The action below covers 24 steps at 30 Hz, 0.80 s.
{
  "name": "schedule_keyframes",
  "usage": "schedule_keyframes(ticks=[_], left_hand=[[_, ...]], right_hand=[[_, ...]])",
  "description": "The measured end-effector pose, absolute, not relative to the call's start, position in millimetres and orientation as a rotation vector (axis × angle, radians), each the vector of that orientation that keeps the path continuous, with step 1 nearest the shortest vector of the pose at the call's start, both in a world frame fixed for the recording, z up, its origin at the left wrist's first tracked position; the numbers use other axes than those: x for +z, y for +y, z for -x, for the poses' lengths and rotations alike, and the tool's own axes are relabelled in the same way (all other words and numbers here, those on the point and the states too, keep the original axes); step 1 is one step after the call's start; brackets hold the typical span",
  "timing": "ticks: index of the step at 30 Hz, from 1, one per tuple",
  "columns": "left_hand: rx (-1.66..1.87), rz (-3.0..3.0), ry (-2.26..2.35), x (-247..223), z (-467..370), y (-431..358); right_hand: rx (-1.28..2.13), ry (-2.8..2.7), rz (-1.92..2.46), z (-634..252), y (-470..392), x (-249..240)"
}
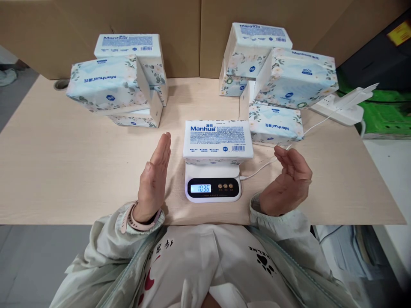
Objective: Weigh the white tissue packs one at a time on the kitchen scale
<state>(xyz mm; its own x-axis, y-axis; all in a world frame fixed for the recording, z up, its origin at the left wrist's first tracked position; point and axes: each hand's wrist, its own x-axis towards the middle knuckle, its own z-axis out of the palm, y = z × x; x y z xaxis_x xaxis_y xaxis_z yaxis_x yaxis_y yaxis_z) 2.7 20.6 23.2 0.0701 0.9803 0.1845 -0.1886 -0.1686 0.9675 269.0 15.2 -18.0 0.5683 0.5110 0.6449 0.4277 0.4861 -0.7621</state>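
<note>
At the top of the frame, brown cardboard (128, 15) stands upright behind the table (80, 171), with one seam near the middle. A stack of tissue packs (107, 83) sits at the upper left, beside a round hole (61, 84) in the tabletop. Another stack (297, 81) fills the upper right, its lowest front pack just beyond the right hand (287, 184). A white cable (260, 170) leaves the right side of the scale (212, 172), passes behind that hand's fingertips and runs up toward a white power strip (343, 109) at the right. Whether the fingertips touch the cable, I cannot tell. Green casing (385, 111) lies past the strip, below a dark object (375, 51) with a yellow patch.

One scale stands at the centre of the frame, its one display lit, with three round buttons beside it. One tissue pack (218, 139) lies on it, printed face up. Four packs show in the left stack and four in the right, making nine in view.

Both hands are raised and empty, one on each side of the scale, clear of the pack. The left hand (152, 171) has a flat grip, fingers together; the right hand's grip is loosely curved. One pink band (128, 218) circles the left wrist.
</note>
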Motion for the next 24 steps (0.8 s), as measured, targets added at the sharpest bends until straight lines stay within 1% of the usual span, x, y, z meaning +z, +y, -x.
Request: schedule_keyframes(ticks=[3,6,12,19,21,24], left_hand=[[1.361,-1.224,0.924,23,-3,21],[1.361,-1.216,0.922,23,-3,21],[1.37,-1.221,0.9,21,-4,21],[1.322,-1.263,0.868,18,-3,20],[1.301,-1.245,0.857,18,-5,21],[1.179,-1.25,0.795,22,-11,22]], right_hand=[[0.032,-1.081,1.108,-270,15,-20],[0.035,-1.113,1.19,-271,11,-18],[0.264,-1.137,1.267,-270,1,-7],[0.315,-1.166,1.329,-269,1,-6],[0.352,-1.251,1.348,-272,3,-7],[0.483,-1.496,1.31,-276,4,-8]])
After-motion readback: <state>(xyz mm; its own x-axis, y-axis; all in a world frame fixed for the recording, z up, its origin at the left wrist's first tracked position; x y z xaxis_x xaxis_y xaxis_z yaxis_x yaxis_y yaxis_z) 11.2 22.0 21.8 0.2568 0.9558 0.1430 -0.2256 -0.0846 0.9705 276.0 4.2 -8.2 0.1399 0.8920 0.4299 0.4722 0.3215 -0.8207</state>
